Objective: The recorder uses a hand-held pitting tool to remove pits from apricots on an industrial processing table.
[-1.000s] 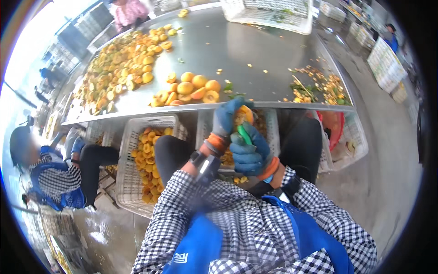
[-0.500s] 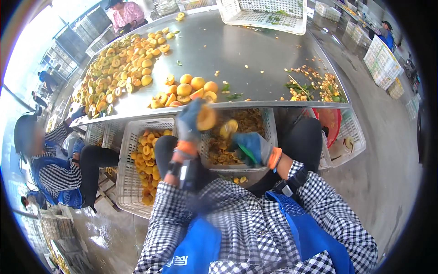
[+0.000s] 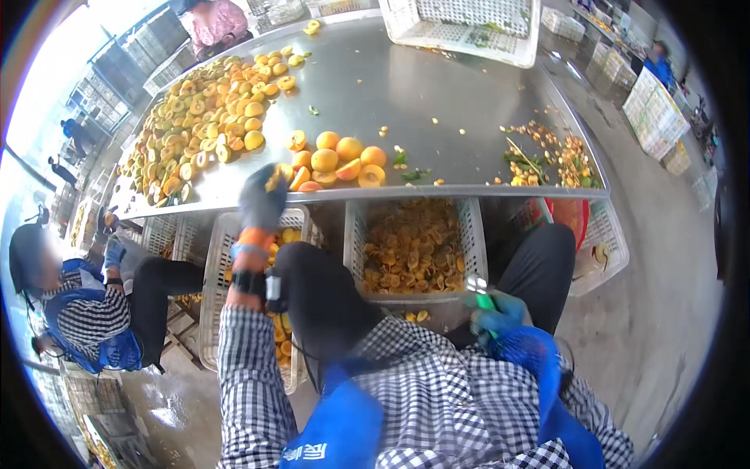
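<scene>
Left hand shifted left | fingers blurred, can't tell | right hand grips green tool | white-printed apron

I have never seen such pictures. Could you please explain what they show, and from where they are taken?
There is no machine: a person does the work. The fisheye camera sits on their head and looks down, so straight edges bend. On the metal table lie cut fruits at the left, a small fruit group near the front edge, scraps with leaves at the right, and a white crate at the far side. The gloved right hand holds a green-handled tool. The left hand, also gloved, is blurred by the front edge; whether it holds fruit is unclear.
</scene>
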Demonstrator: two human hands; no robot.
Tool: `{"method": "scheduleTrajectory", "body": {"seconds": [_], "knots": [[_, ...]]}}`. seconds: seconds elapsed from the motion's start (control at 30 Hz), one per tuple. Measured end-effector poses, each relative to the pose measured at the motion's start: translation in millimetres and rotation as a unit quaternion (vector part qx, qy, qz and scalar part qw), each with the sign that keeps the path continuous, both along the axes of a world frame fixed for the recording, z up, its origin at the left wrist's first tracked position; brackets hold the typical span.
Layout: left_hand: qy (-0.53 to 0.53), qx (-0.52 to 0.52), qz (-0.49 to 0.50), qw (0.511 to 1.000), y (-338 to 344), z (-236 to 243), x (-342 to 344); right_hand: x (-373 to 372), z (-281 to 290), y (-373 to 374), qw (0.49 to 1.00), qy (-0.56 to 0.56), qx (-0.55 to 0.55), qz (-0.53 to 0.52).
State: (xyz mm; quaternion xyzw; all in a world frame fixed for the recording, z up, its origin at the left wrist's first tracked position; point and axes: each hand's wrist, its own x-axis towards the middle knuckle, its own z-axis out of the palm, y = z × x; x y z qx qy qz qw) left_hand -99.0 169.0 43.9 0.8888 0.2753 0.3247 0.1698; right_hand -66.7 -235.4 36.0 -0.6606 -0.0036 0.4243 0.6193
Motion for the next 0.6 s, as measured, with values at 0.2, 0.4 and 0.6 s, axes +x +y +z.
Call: {"method": "scheduleTrajectory", "body": {"seconds": [0.2, 0.4, 0.6], "knots": [[0.363, 0.096, -0.189, 0.907, -77, -11, 128, -6, -1, -51, 0.978, -0.176, 0.092, -0.065], [0.173, -0.04, -0.16, 0.971, -74, -8, 101, 55, 58, -3, 0.975, -0.194, 0.029, 0.105], [-0.132, 0.064, -0.359, 0.922, -141, 29, 70, 115, 45, 112, 0.95, -0.267, 0.13, 0.102]]}}
